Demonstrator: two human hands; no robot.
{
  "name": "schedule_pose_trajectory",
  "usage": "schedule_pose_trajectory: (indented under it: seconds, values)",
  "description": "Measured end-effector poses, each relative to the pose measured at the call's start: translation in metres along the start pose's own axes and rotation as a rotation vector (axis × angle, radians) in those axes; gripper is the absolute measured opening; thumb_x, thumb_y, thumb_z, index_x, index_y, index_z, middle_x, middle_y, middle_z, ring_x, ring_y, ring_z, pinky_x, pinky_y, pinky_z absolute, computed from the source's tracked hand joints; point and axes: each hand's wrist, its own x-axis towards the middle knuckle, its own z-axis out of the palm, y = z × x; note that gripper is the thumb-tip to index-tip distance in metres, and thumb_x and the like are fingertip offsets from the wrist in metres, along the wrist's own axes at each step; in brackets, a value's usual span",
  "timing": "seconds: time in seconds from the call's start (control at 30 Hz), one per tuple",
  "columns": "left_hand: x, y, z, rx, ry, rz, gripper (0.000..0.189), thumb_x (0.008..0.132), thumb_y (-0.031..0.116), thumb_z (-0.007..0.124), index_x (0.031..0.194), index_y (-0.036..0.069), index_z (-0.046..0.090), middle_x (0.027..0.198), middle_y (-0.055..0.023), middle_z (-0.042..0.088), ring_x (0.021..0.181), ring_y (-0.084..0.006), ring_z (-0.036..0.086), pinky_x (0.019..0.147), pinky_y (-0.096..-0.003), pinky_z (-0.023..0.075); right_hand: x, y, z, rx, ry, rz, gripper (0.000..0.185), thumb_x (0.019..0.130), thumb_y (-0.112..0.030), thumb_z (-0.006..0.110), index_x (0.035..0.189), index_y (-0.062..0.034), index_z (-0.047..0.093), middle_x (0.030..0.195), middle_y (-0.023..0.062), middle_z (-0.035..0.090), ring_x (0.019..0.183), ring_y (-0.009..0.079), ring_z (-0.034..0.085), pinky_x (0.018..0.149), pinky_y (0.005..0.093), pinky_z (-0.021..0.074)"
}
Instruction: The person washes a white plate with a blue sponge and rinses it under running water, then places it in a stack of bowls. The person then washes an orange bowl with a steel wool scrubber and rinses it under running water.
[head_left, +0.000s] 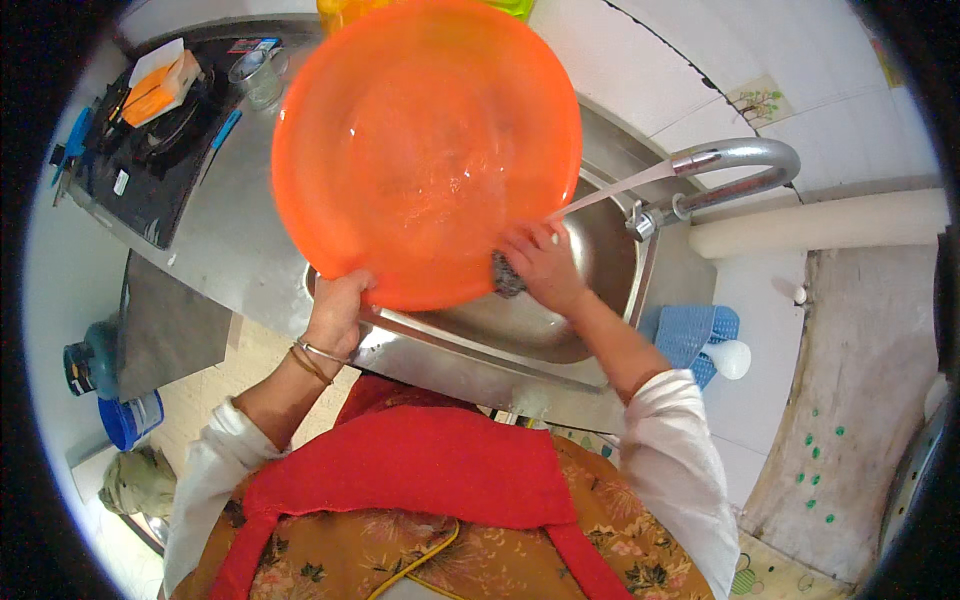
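An orange plastic basin (427, 150) is held up over the stainless-steel sink (525, 330), with its inside facing me and a little water glinting in it. My left hand (339, 307) grips its lower left rim. At the lower right rim my right hand (544, 262) holds a dark grey scouring pad (508, 274) against the basin. From the chrome faucet (735, 154) a stream of water runs down to the rim beside my right fingers. My left fingers are partly hidden behind the basin.
On the steel counter at the left lie a black mat (169, 202), a glass cup (257, 79), a blue-handled knife (225, 131) and an orange and white box (159, 86). A blue perforated holder (684, 334) hangs right of the sink. A blue bucket (131, 420) stands at lower left.
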Motion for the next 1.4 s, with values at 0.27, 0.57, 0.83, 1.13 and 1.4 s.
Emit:
schedule_pose_trajectory:
  seconds: [0.27,0.57,0.83,1.13,1.4]
  values:
    - [-0.003,0.059,-0.034,0.319,-0.183,-0.096,0.028,0.072,0.005,0.051,0.100,0.000,0.054,0.080,-0.0072,0.061,0.055,-0.0144,0.058,0.039,-0.0244,0.0454,0.002,0.056,-0.010,-0.065,-0.118,-0.102,0.027,0.075,-0.016,0.050,0.100,-0.0131,0.059,0.108,0.0022,0.056,0.107,0.0246,0.046,0.093,0.0440,0.0330]
    - [-0.008,0.051,-0.027,0.327,-0.096,0.016,0.030,0.073,0.005,0.049,0.101,-0.004,0.052,0.079,-0.0096,0.060,0.054,-0.0146,0.059,0.037,-0.0251,0.0480,0.025,-0.058,0.016,0.751,-0.578,-0.017,0.056,0.059,-0.015,0.064,0.112,-0.0058,0.050,0.116,0.0145,0.049,0.107,0.0324,0.045,0.092,0.0427,0.0356]
    - [0.000,0.061,-0.040,0.382,-0.242,-0.065,0.042,0.072,0.005,0.050,0.113,-0.001,0.046,0.093,-0.0095,0.060,0.062,-0.0161,0.062,0.038,-0.0267,0.0524,0.050,-0.065,0.016,0.821,-0.491,0.184,0.033,0.069,-0.016,0.059,0.100,-0.0062,0.058,0.109,0.0132,0.051,0.105,0.0291,0.046,0.091,0.0399,0.0374]
    - [0.002,0.062,-0.037,0.493,-0.271,-0.116,0.044,0.071,0.007,0.053,0.114,0.000,0.046,0.093,-0.0095,0.059,0.066,-0.0172,0.062,0.037,-0.0290,0.0522,0.078,0.019,0.110,-0.104,-0.019,0.666,0.016,0.078,-0.014,0.052,0.091,-0.0080,0.059,0.095,0.0147,0.051,0.096,0.0290,0.047,0.081,0.0440,0.0411]
    - [0.000,0.065,-0.012,0.607,-0.261,-0.062,0.039,0.070,0.008,0.054,0.108,-0.002,0.049,0.083,-0.0070,0.058,0.056,-0.0162,0.057,0.036,-0.0290,0.0518,0.257,0.029,0.135,1.203,1.124,1.550,0.024,0.079,-0.014,0.053,0.099,-0.0020,0.046,0.098,0.0153,0.048,0.088,0.0279,0.047,0.076,0.0395,0.0411]
